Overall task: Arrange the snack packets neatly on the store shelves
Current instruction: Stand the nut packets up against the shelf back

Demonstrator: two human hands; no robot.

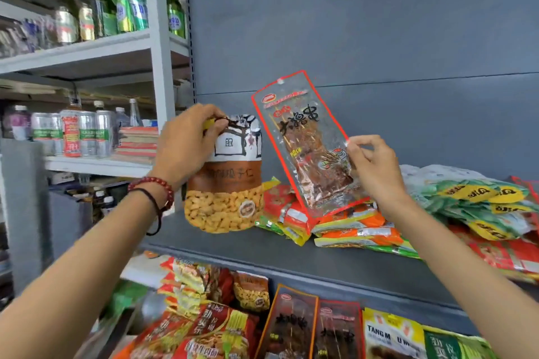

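Note:
A brown-and-white bag of nuts (226,183) stands upright at the left end of the grey shelf (233,245). My left hand (186,143) grips its top edge. To its right, a long clear packet with a red border (306,140) stands tilted on a pile of orange and yellow packets (350,227). My right hand (373,166) pinches that red-bordered packet's right edge between thumb and fingers.
Green and yellow packets (472,201) lie heaped at the shelf's right end. The shelf below holds more snack packets (291,326). A white rack (157,46) on the left carries green bottles (128,0) and water bottles (87,131).

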